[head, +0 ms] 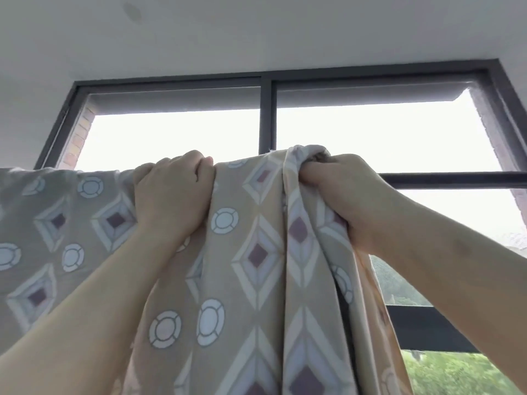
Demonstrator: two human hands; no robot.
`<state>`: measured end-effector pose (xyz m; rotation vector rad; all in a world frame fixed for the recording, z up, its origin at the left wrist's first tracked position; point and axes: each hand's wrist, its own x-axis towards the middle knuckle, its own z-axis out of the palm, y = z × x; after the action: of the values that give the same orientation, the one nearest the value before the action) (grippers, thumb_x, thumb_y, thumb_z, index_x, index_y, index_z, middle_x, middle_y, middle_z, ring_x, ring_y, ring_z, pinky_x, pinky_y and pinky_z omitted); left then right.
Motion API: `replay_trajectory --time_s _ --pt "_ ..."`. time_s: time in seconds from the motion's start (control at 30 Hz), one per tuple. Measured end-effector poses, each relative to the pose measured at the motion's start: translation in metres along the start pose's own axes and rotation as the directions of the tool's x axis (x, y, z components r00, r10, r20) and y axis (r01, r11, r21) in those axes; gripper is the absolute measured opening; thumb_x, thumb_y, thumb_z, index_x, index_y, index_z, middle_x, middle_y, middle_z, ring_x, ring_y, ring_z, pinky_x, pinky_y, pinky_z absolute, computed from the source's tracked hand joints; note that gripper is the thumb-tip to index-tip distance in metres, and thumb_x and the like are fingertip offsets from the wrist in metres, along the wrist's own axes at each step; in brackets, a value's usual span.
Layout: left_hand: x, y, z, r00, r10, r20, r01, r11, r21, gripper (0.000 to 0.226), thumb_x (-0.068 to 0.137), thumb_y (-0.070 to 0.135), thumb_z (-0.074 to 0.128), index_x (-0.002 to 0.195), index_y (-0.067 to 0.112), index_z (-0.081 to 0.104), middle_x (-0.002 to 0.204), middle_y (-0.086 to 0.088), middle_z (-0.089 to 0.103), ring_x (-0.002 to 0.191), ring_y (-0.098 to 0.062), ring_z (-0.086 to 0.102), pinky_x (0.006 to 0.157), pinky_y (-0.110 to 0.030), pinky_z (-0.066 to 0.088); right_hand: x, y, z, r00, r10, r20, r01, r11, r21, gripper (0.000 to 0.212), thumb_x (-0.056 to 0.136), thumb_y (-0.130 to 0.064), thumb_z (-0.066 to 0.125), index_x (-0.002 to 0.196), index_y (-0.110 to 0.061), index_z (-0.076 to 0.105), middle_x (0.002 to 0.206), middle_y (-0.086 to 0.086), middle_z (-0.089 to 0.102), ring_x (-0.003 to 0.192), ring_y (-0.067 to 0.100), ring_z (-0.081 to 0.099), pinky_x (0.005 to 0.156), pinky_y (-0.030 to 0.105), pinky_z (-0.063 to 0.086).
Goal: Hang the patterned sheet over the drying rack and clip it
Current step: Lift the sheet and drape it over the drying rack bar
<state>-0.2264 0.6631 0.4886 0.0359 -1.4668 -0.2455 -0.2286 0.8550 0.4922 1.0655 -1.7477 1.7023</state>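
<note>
My left hand (174,195) curls its grip over the top fold of the patterned sheet (256,252), which drapes high in front of the window (176,132). My right hand (350,195) clutches a bunched pleat. Cloth hides the rack rail. I'd draw that bunch rightward and flatten it evenly before clipping.
</note>
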Motion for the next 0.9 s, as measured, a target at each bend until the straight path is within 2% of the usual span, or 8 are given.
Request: replay_trajectory --time_s 0.17,0.3,0.43,0.6,0.67,0.73,0.8,0.9 --pt "0.0 0.0 -0.002 0.998 0.053 -0.03 -0.051 0.998 0.043 0.039 0.099 0.03 0.03 0.072 0.01 0.049 0.062 0.0 0.044 0.074 -0.026 0.045 0.077 -0.036 0.03 0.005 -0.016 -0.012 0.995 0.051 -0.088 -0.053 0.998 -0.021 0.012 0.083 -0.004 0.055 0.082 0.002 0.065 0.083 0.017 0.062 0.073 0.027 0.061 0.08 0.042 0.055" --pt "-0.002 0.005 -0.001 0.996 0.077 -0.038 -0.074 0.993 0.087 0.054 0.095 0.038 0.02 0.073 0.007 0.06 0.07 -0.011 0.061 0.07 -0.024 0.047 0.081 -0.039 0.038 0.01 -0.024 -0.031 0.985 0.071 -0.156 -0.075 0.997 -0.02 0.033 0.086 0.001 0.05 0.056 -0.004 0.064 0.072 0.016 0.059 0.07 0.026 0.055 0.074 0.039 0.053" --pt "-0.002 0.008 0.001 0.997 0.076 -0.019 -0.073 0.987 0.145 0.053 0.099 0.035 0.021 0.067 0.011 0.056 0.073 -0.011 0.067 0.07 -0.025 0.048 0.085 -0.038 0.033 0.009 -0.023 -0.07 0.976 0.059 -0.211 -0.064 0.998 -0.019 0.015 0.087 -0.004 0.056 0.087 0.003 0.069 0.083 0.015 0.064 0.073 0.026 0.061 0.08 0.043 0.055" --pt "0.002 0.004 -0.008 0.999 -0.018 0.04 0.01 0.981 0.192 0.052 0.099 0.03 0.025 0.083 0.004 0.067 0.09 -0.016 0.069 0.093 -0.032 0.055 0.091 -0.038 0.033 0.019 -0.019 -0.131 0.915 0.095 -0.392 -0.074 0.995 0.069 0.013 0.089 -0.013 0.055 0.077 -0.012 0.058 0.072 0.005 0.059 0.052 0.009 0.059 0.044 0.017 0.047" --pt "0.005 0.012 -0.007 0.987 -0.088 0.135 0.06 0.979 0.194 0.051 0.097 0.033 0.025 0.085 0.006 0.067 0.095 -0.015 0.068 0.097 -0.031 0.054 0.093 -0.039 0.032 0.018 -0.016 -0.126 0.892 0.109 -0.438 -0.114 0.993 0.015 0.012 0.084 -0.022 0.062 0.079 -0.011 0.062 0.078 0.011 0.062 0.067 0.022 0.063 0.057 0.023 0.053" --pt "0.006 0.03 -0.006 0.96 -0.111 0.255 0.066 0.982 0.179 0.05 0.096 0.041 0.024 0.084 0.012 0.063 0.096 -0.012 0.065 0.096 -0.03 0.053 0.096 -0.04 0.031 0.016 -0.015 -0.11 0.931 0.123 -0.343 -0.136 0.991 -0.014 0.019 0.08 -0.027 0.064 0.086 -0.009 0.065 0.084 0.014 0.063 0.075 0.028 0.061 0.07 0.034 0.051" --pt "0.001 0.049 -0.005 0.936 -0.057 0.347 0.013 0.992 0.128 0.051 0.096 0.049 0.02 0.088 0.017 0.06 0.095 -0.008 0.063 0.094 -0.027 0.052 0.097 -0.042 0.03 0.011 -0.018 -0.097 0.954 0.11 -0.279 -0.127 0.991 -0.043 0.021 0.084 -0.027 0.061 0.096 -0.009 0.061 0.091 0.015 0.059 0.079 0.027 0.057 0.073 0.036 0.048" --pt "-0.01 0.068 0.0 0.921 0.089 0.38 -0.128 0.989 0.08 0.052 0.092 0.06 0.015 0.089 0.021 0.05 0.092 0.0 0.058 0.093 -0.022 0.05 0.096 -0.043 0.03 -0.007 -0.017 -0.079 0.951 0.064 -0.302 -0.059 0.998 0.025 0.008 0.086 -0.018 0.061 0.085 -0.013 0.056 0.088 0.011 0.055 0.078 0.025 0.054 0.072 0.036 0.047"
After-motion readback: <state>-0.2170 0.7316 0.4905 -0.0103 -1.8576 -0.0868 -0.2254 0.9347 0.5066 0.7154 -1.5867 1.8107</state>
